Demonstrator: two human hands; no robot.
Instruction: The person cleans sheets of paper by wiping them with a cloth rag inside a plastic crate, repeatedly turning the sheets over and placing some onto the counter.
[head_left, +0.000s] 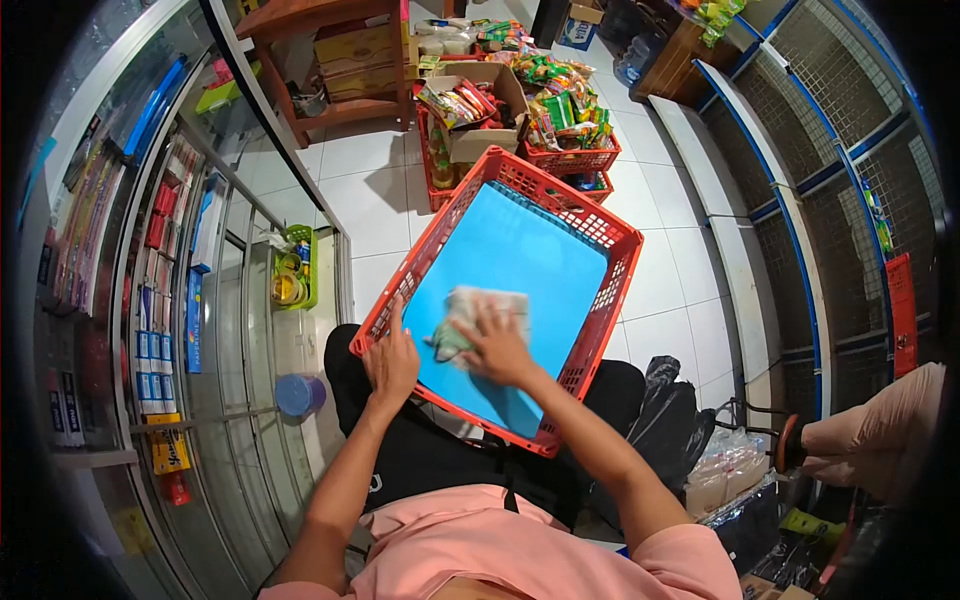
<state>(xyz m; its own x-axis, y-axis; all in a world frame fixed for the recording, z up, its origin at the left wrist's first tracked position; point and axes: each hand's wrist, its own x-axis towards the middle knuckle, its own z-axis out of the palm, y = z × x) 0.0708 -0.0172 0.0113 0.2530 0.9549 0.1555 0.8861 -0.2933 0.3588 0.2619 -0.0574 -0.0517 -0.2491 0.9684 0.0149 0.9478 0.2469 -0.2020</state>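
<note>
A red plastic basket [622, 248] with lattice sides lies tilted across my lap, its bottom covered by a smooth blue sheet [530, 235]. My left hand [393, 358] holds the basket's left rim near the lower corner, index finger stretched along the edge. Inside, my right hand [497, 345] presses a crumpled pale cloth [508, 302] with a greenish part against the blue sheet. The fingers of that hand are spread over the cloth and slightly blurred.
Red crates of packaged snacks [565, 150] and an open cardboard box [505, 85] stand ahead on white tiles. A glass display case [215, 300] runs along my left, a green basket [300, 268] beside it. Wire-mesh shelves [790, 200] and black plastic bags [665, 410] are right.
</note>
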